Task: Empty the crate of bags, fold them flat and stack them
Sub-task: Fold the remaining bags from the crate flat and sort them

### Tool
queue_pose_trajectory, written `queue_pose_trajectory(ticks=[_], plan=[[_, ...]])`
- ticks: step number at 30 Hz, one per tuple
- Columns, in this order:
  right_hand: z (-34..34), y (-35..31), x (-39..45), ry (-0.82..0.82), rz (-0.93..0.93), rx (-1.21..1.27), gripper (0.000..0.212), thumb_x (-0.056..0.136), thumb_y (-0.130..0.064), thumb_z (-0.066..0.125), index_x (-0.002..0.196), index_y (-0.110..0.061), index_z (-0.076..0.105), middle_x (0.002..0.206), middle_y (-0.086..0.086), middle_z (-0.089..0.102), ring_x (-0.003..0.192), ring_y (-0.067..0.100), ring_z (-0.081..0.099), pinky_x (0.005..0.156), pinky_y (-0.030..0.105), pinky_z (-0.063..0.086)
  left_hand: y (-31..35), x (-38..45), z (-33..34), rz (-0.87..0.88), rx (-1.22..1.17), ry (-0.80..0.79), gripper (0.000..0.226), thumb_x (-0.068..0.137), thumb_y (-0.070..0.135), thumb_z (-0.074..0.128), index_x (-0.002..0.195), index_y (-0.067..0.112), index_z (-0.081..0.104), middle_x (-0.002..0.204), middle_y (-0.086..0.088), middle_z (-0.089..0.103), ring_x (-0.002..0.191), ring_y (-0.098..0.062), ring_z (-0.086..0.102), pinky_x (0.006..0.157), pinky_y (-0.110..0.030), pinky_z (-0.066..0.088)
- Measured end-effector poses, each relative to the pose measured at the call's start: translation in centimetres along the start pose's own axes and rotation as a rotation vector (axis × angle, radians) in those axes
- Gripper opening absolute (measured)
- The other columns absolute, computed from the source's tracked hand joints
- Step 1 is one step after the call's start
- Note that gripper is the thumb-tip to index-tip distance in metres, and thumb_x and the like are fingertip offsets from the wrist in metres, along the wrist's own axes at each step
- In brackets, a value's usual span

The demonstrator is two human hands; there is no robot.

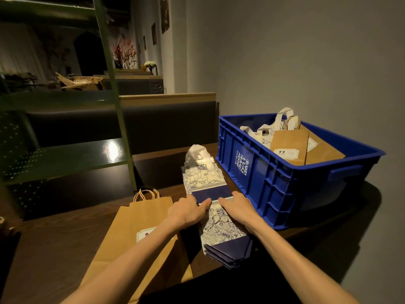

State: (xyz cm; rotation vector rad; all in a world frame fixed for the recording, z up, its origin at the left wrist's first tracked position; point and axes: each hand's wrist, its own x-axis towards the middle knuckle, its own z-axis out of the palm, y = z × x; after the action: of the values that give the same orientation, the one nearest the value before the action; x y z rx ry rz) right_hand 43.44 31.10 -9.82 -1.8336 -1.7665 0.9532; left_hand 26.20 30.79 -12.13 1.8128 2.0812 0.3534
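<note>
Folding step: left hand (pixel 188 212) and right hand (pixel 237 208), fingers straight, press the patterned bag (pixel 221 224) flat mid-frame. Next, likely creasing it, then the crate (pixel 263 178).

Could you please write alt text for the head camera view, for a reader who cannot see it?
Both hands, left hand and right hand, press a blue-and-white patterned bag flat on a dark table, beside a blue crate holding more bags. A brown paper bag lies flat on the left.

Crate (pixel 274 183) right of patterned bag (pixel 219 220); paper bag (pixel 135 233) left.
</note>
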Motion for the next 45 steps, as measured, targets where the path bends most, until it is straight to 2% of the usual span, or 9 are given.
queue_pose_trajectory(ticks=[5, 11, 16, 21, 27, 32, 36, 39, 45], plan=[[0.4, -1.2, -0.3, 0.221, -0.101, -0.15, 0.055, 0.098, -0.044, 0.05, 0.143, -0.015, 0.039, 0.15, 0.008, 0.037, 0.137, 0.03, 0.037, 0.112, 0.049, 0.033, -0.7, 0.0, -2.3, -0.006, -0.035, 0.011, 0.08, 0.089, 0.077, 0.028, 0.131, 0.012, 0.05, 0.124, -0.01, 0.064, 0.102, -0.028, 0.064, 0.091, -0.042, 0.054], [2.6, -6.0, -2.6, 0.123, -0.472, -0.006, 0.026, 0.096, -0.023, 0.06, 0.121, -0.018, 0.06, 0.122, 0.0, 0.057, 0.114, 0.016, 0.057, 0.088, 0.023, 0.043, -5.3, -1.6, -6.6, -0.049, -0.08, 0.069, 0.041, 0.097, 0.051, 0.05, 0.119, 0.016, 0.052, 0.101, -0.005, 0.069, 0.086, -0.019, 0.069, 0.081, -0.039, 0.06], [7.5, -8.1, -4.8, -0.259, -0.351, -0.297, 0.085, 0.078, -0.063, 0.072, 0.141, -0.014, 0.042, 0.137, 0.007, 0.052, 0.121, 0.024, 0.053, 0.092, 0.034, 0.048, -11.2, -4.8, -8.6, -0.138, -0.005, 0.045, 0.031, 0.089, 0.035, 0.064, 0.113, 0.016, 0.06, 0.111, -0.008, 0.067, 0.095, -0.02, 0.065, 0.085, -0.034, 0.056], [10.6, -8.2, -6.0, -0.204, -0.251, -0.532, 0.14, 0.058, -0.06, 0.088, 0.155, 0.001, 0.007, 0.152, 0.022, 0.037, 0.138, 0.036, 0.041, 0.111, 0.043, 0.04, -17.0, -7.6, -8.4, -0.278, 0.0, 0.039, 0.062, 0.077, 0.033, 0.08, 0.127, 0.016, 0.048, 0.124, -0.008, 0.058, 0.111, -0.025, 0.059, 0.089, -0.035, 0.055], [9.7, -7.7, -5.7, -0.137, -0.207, -0.224, 0.039, 0.073, -0.04, 0.084, 0.093, -0.014, 0.063, 0.097, 0.0, 0.069, 0.09, 0.018, 0.065, 0.075, 0.035, 0.051, -19.4, -9.7, -9.4, -0.352, -0.434, 0.025, 0.006, 0.082, 0.012, 0.077, 0.077, 0.012, 0.072, 0.08, -0.005, 0.069, 0.075, -0.014, 0.065, 0.058, -0.019, 0.05], [7.0, -8.0, -5.5, -0.064, -0.201, 0.132, 0.011, 0.087, -0.028, 0.071, 0.091, -0.017, 0.069, 0.093, -0.001, 0.074, 0.088, 0.017, 0.069, 0.087, 0.044, 0.057, -19.6, -11.3, -10.4, -0.364, -0.806, 0.092, 0.013, 0.096, 0.004, 0.059, 0.086, 0.001, 0.067, 0.088, -0.017, 0.064, 0.082, -0.027, 0.066, 0.078, -0.041, 0.06], [6.5, -8.1, -5.4, -0.031, -0.196, 0.157, 0.031, 0.087, -0.031, 0.067, 0.101, -0.003, 0.07, 0.093, 0.007, 0.075, 0.089, 0.022, 0.07, 0.087, 0.046, 0.057, -18.2, -11.4, -9.4, -0.227, -0.395, -0.019, 0.043, 0.085, 0.038, 0.075, 0.107, 0.003, 0.063, 0.104, -0.01, 0.068, 0.09, -0.02, 0.066, 0.077, -0.033, 0.058], [7.1, -7.9, -5.5, -0.069, -0.194, 0.189, 0.017, 0.091, -0.026, 0.065, 0.104, -0.015, 0.067, 0.101, 0.0, 0.073, 0.091, 0.015, 0.068, 0.088, 0.042, 0.058, -15.3, -12.5, -8.2, -0.028, -0.015, 0.017, 0.058, 0.081, 0.051, 0.074, 0.121, 0.012, 0.059, 0.12, -0.004, 0.058, 0.104, -0.017, 0.053, 0.087, -0.028, 0.048], [6.1, -7.9, -5.6, 0.0, -0.218, 0.268, 0.055, 0.091, -0.016, 0.068, 0.138, -0.023, 0.04, 0.122, 0.006, 0.063, 0.113, 0.023, 0.06, 0.089, 0.036, 0.048, -11.6, -14.3, -7.0, 0.057, 0.028, -0.292, 0.089, 0.076, 0.066, 0.07, 0.146, 0.021, 0.037, 0.141, -0.008, 0.045, 0.127, -0.027, 0.047, 0.107, -0.042, 0.043]])
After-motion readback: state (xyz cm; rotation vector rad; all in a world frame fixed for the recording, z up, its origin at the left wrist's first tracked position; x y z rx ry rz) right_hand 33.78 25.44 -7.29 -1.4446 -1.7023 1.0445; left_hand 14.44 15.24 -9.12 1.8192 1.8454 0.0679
